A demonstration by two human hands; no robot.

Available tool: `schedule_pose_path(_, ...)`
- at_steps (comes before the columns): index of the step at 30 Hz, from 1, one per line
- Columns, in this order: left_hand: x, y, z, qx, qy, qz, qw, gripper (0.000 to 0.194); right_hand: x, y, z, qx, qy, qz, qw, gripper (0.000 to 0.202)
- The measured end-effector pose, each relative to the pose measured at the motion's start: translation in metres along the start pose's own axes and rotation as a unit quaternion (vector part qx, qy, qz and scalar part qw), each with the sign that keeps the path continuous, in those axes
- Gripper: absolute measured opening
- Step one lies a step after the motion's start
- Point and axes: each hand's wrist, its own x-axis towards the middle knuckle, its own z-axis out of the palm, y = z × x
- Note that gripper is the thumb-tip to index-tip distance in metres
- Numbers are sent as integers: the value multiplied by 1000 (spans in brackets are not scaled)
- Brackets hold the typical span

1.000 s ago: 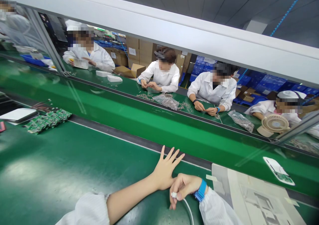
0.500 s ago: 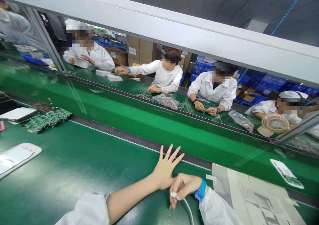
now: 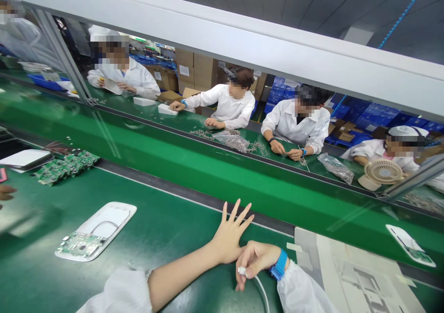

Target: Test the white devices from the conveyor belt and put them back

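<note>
My left hand (image 3: 229,239) lies with its fingers spread, the fingertips at the dark strip along the conveyor belt. Just below and to its right, my right hand (image 3: 255,262) pinches the end of a white cable (image 3: 262,291) between thumb and fingers. The cable's small plug (image 3: 242,270) sticks out to the left, and the cord curves down out of view. A blue wrist strap (image 3: 279,265) is around my right wrist. Left of my forearm, a white housing (image 3: 121,212) lies face up on the green bench, with a circuit board (image 3: 83,244) at its near end.
A pile of circuit boards (image 3: 67,166) sits at the bench's far left, near a co-worker's hand (image 3: 6,193). The green belt (image 3: 194,167) carries another white housing (image 3: 409,243). A taped paper sheet (image 3: 333,257) lies at right. Several co-workers sit across, beyond a metal frame.
The white housing on the bench has shifted right, bringing its board into view. A co-worker's hand appears at the left edge. The housing on the belt has moved right. My hands stay put.
</note>
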Motion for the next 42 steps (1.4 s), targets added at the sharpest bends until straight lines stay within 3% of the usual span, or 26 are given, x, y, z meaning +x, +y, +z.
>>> schedule_pose_path(13,0,4,-3,2,33,-5,999,81,-1,-4,4,6,8,-6,1000,20)
schedule_pose_path(16,-1,4,-1,11,86,3,996,78,-1,-5,6,4,8,-5,1000,23)
schedule_pose_path(19,-4,-1,2,27,190,-8,981,62,0,-6,8,2,16,-4,1000,24)
schedule_pose_path(21,-5,-11,1,38,246,-48,967,55,0,-5,8,3,25,-11,1000,25)
schedule_pose_path(23,-10,-25,-6,53,262,-105,958,52,0,-3,8,5,31,-16,999,25)
schedule_pose_path(26,-32,-53,-29,91,257,-183,945,51,0,0,7,5,41,-16,999,27)
schedule_pose_path(28,-62,-75,-52,124,281,-204,929,53,1,2,5,4,40,-16,999,27)
schedule_pose_path(32,-151,-112,-92,238,433,-273,826,64,1,4,3,7,28,-20,999,23)
schedule_pose_path(34,-198,-125,-100,217,385,-343,829,64,2,4,3,6,26,-21,999,21)
schedule_pose_path(37,-248,-138,-99,139,194,-335,912,65,2,4,4,5,21,-19,1000,20)
schedule_pose_path(39,-261,-139,-93,111,105,-331,931,72,2,4,4,3,23,-18,1000,20)
schedule_pose_path(42,-259,-115,-85,102,84,-345,929,83,1,5,4,-3,34,-15,999,21)
